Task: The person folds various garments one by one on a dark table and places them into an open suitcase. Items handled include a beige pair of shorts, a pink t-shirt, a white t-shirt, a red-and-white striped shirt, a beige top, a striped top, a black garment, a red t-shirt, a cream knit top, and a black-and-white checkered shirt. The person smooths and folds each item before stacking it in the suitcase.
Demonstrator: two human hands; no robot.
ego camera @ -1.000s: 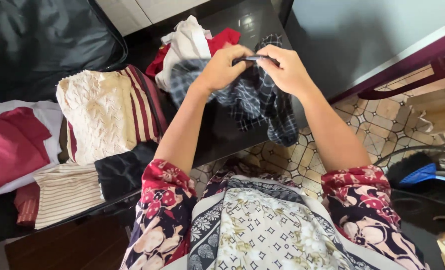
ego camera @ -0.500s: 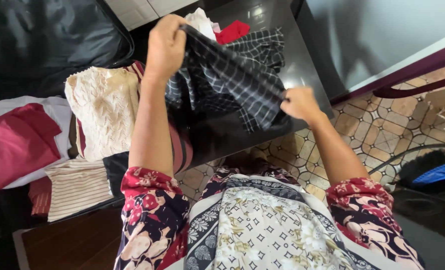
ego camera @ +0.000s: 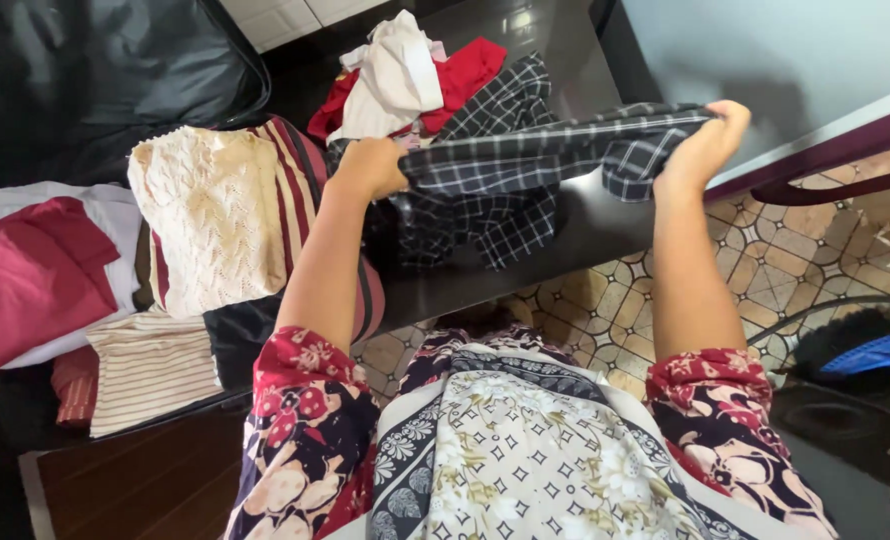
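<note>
Head camera view, looking down: a glossy black table [ego camera: 575,225] fills the middle of the scene, with tiled floor [ego camera: 765,270] to its right. Along the table's left side lie folded clothes: a maroon top [ego camera: 25,280] on white fabric, a cream knitted sweater [ego camera: 210,215] over a red-and-cream striped garment [ego camera: 300,185], and a thin-striped beige piece [ego camera: 150,365] nearest the person. At the far edge sits a loose heap of white cloth [ego camera: 395,75] and red cloth [ego camera: 470,70]. Above the table, a dark checked shirt [ego camera: 525,160] is stretched nearly level between both hands, its lower part hanging down to the tabletop. The left hand [ego camera: 370,165] is closed in a fist around one end of the checked shirt; the right hand [ego camera: 705,145], raised higher, pinches the other end with fingers curled tight.
</note>
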